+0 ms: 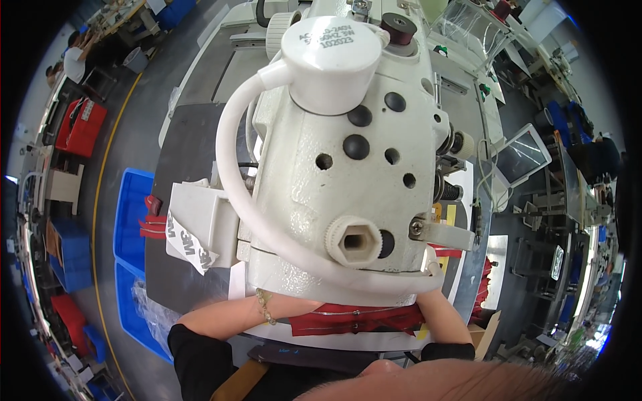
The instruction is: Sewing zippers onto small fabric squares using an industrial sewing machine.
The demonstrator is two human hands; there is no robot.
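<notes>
A white sewing machine head (294, 174) fills the middle and hides much of the work below it. Along its front edge lies red fabric with metal zippers (321, 325), running from side to side. My left hand (297, 306), with a beaded bracelet at the wrist, reaches in at the fabric's left end; its fingers are hidden behind the machine. From the right, my right hand (432, 301) goes under the machine head near the fabric's other end. Only its wrist area shows, so whether it grips anything cannot be seen.
A white cylinder (331, 77) with a thick hose and a dark red thread spool (399, 28) top the machine. Blue bins (134, 234) stand at the left, with red zipper pieces (155, 226) nearby. More red pieces (483, 294) hang at the right table edge, near a screen (525, 154).
</notes>
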